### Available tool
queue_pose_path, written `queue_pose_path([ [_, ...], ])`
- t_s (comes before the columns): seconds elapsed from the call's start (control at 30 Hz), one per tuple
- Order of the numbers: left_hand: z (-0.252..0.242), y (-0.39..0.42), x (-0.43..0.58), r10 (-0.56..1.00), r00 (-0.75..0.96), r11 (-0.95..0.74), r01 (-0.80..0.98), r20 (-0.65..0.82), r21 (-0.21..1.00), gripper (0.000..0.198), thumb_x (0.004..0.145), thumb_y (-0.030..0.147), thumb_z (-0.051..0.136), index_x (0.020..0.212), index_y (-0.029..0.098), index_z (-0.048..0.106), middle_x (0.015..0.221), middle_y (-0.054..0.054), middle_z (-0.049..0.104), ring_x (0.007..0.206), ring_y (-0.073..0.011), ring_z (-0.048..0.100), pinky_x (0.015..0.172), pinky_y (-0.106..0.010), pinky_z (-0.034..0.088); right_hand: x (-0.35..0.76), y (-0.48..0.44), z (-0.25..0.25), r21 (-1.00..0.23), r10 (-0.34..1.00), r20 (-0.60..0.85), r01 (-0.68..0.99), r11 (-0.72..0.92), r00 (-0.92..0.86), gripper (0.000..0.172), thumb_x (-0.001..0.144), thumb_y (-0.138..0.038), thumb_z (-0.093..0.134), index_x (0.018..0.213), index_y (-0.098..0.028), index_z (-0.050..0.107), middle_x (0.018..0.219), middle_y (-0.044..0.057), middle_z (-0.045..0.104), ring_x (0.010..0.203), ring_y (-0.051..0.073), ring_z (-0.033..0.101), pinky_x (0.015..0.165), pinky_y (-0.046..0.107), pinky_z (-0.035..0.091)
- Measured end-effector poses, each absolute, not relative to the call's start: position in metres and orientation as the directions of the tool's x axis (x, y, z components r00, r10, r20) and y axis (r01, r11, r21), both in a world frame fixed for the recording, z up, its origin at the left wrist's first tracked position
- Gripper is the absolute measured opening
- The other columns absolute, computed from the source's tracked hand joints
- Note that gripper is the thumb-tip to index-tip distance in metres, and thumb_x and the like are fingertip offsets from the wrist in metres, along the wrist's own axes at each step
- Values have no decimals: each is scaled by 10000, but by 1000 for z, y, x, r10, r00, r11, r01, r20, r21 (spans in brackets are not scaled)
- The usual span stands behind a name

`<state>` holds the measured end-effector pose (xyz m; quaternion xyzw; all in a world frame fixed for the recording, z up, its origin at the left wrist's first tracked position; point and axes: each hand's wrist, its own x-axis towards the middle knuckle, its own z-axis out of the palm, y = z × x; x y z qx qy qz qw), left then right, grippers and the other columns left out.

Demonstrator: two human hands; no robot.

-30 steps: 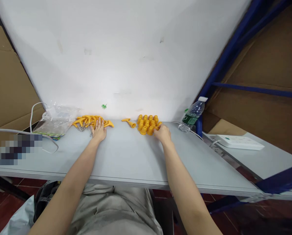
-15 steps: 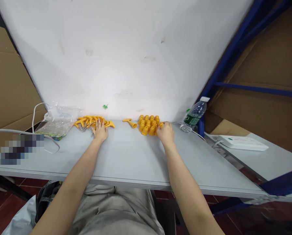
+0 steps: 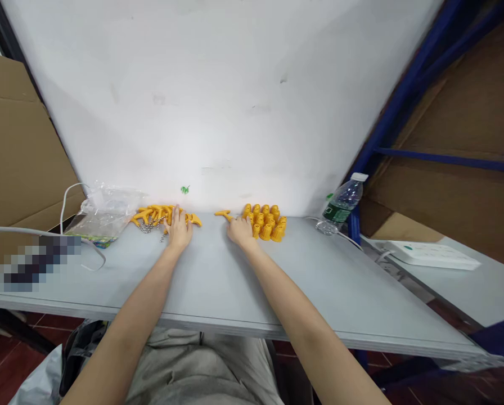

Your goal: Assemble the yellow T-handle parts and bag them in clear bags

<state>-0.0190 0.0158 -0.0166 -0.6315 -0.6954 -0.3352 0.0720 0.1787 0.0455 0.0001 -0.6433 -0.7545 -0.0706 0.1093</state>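
My left hand (image 3: 179, 229) lies with its fingers spread over the right part of a pile of yellow branch-shaped plastic pieces (image 3: 144, 214), which have thin silver ball chains (image 3: 149, 226). The fingers of my right hand (image 3: 239, 230) are curled down around a small yellow cup, which they mostly hide. A yellow T-shaped piece (image 3: 223, 213) sticks out to the left of those fingertips. Just right of this hand, several yellow ribbed cups (image 3: 266, 230) stand upside down in close rows; the hand covers part of the nearest ones.
A clear plastic bag (image 3: 112, 205) and a white cable (image 3: 24, 229) lie at the left. On the right, a green-labelled water bottle (image 3: 342, 201) leans near the blue frame (image 3: 387, 129). Beyond it is a white power strip (image 3: 433, 254). A white panel (image 3: 235, 112) rises behind the table (image 3: 210, 281).
My right hand has moved left from the right end of the cup rows to the separate yellow piece. My left hand stays on the branch-shaped pile. The view has shifted slightly.
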Motion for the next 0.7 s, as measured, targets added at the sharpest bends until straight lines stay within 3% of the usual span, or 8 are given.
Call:
queue_pose_path([
  [0.1,-17,14,-17,799,-142,-97,928,585,358,416,911,217,387,1297,172,534,1547,-159,347,1441,-265,310,1158,-598,175,171,46,-2,-2,955,271,992,127,-122,381,920,-151,419,1257,-95,587,1166,200,656,1143,283,581,1052,424,275],
  [0.3,-16,13,-15,782,-76,-168,930,619,327,378,902,190,404,1232,183,589,1498,-138,435,1395,-267,383,1155,-566,204,166,36,-3,-112,976,205,988,105,-80,365,935,-146,386,1250,-107,567,1179,204,634,1062,265,614,858,338,410],
  [0.47,-17,13,-17,802,20,-249,919,597,304,363,916,192,414,1221,202,610,1411,-110,539,1325,-256,463,1140,-522,247,174,28,-8,-112,976,175,982,150,-129,344,889,-75,415,1168,-135,606,1178,162,643,1150,283,560,906,373,387],
  [0.7,-15,10,-17,795,210,-414,874,569,256,485,951,301,433,1426,204,452,1275,-107,626,1164,-238,576,987,-379,425,180,23,2,-91,811,465,891,444,-357,432,906,-20,351,1261,-174,542,1220,113,639,1144,232,553,1123,451,196],
])
